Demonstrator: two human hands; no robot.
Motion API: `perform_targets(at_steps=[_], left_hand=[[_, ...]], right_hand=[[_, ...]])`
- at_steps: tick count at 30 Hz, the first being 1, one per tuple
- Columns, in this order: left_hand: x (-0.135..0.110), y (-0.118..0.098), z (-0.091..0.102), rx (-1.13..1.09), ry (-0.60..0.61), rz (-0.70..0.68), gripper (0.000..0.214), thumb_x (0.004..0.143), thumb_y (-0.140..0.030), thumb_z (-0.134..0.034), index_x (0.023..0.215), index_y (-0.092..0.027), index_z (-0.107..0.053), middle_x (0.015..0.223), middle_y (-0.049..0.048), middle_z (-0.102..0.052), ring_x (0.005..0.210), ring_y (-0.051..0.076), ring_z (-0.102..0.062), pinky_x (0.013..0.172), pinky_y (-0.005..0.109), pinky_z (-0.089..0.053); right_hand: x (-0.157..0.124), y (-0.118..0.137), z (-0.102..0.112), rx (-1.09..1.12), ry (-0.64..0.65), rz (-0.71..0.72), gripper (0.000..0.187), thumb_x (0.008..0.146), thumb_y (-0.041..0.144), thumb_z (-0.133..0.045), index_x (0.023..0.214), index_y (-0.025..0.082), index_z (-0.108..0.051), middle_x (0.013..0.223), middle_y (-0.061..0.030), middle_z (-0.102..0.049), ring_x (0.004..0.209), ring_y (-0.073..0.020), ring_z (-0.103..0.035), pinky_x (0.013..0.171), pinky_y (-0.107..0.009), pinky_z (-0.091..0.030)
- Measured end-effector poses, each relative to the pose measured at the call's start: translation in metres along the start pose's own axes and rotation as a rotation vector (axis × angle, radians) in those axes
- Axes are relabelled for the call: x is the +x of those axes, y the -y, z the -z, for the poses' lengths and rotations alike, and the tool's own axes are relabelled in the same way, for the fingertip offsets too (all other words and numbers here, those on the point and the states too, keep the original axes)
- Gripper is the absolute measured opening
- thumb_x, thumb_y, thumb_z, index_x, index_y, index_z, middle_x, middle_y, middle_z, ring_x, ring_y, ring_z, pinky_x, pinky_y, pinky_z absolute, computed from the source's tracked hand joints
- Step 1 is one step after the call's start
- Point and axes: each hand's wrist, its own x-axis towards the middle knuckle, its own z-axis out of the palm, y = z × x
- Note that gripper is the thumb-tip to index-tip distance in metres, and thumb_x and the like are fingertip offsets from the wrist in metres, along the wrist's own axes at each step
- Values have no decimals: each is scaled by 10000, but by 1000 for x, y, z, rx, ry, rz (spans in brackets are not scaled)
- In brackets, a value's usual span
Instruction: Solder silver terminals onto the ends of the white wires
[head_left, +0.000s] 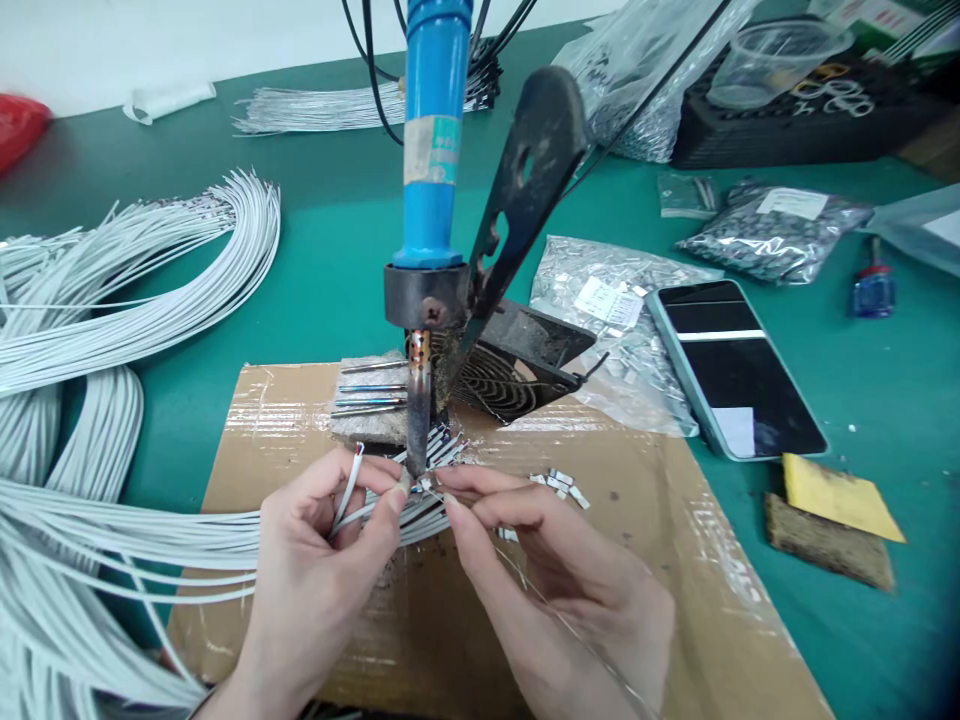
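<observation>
Cardboard point(675, 600) is covering part of the green tabletop point(337, 240) beneath the blue soldering iron point(433, 215), which is pointing tip-down in its dark bracket point(517, 190). From where I'm standing, the left hand point(322, 540) is coming in on the near left of the iron, thumb and forefinger pinched around a white cable point(365, 512), with another red-tipped cable point(349, 488) poking up between its fingers. The right hand point(555, 570) is working to the near right of the iron, fingers drawn narrow on a thin solder wire point(581, 635) that is trailing back across it. A small white piece point(426, 484) is sitting between the two sets of fingertips, just beside the iron's tip; I can't tell whether it is touching the metal. More small white connectors point(561, 483) are lying right of the iron, and a cable bundle point(150, 530) is stretching away left. To do this well, I'd say, both hands should be staying steady, the joint meeting the tip only briefly, the solder going onto the heated joint sparingly, and the skin keeping clear of that barrel, since the fingertips are hovering awfully near it.
</observation>
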Motion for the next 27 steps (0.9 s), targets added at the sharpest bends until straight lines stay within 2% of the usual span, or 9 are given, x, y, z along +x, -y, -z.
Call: perform_targets(at_steps=[11,15,20,25,27], left_hand=[[-1,8,6,37,60,-33,174,868,-102,-743,740,-219,-757,846,-11,-798,768,114,-760,699,123,-566],[-1,6,5,32,54,-38,181,854,-87,-742,732,-219,-758,849,-10,-803,770,114,-761,703,122,-570],[-2,4,3,20,-13,-16,164,789,-91,-769,682,-214,-760,781,-19,-784,724,110,-754,662,113,-567],[-2,6,2,24,-16,-4,135,762,-113,-776,668,-208,-755,764,-12,-792,712,120,-754,652,122,-566],[-2,8,2,28,-10,1,131,763,-116,-771,670,-207,-753,766,-9,-793,722,123,-748,668,129,-564]], right_hand=[[0,-2,-1,-4,18,45,164,884,120,-731,777,244,-724,965,-18,-831,892,-183,-793,786,-252,-608],[0,1,-1,-23,17,55,170,889,121,-728,773,246,-729,973,-17,-836,876,-182,-795,781,-258,-610],[1,0,-1,-25,24,44,189,885,110,-729,767,255,-709,954,23,-831,844,-141,-784,805,-224,-589],[-3,0,-3,-28,49,-7,185,894,151,-727,744,252,-688,967,36,-823,885,-127,-774,824,-196,-567],[-3,2,-1,-8,18,-48,159,905,180,-725,769,253,-690,962,26,-814,894,-133,-766,829,-199,-566]])
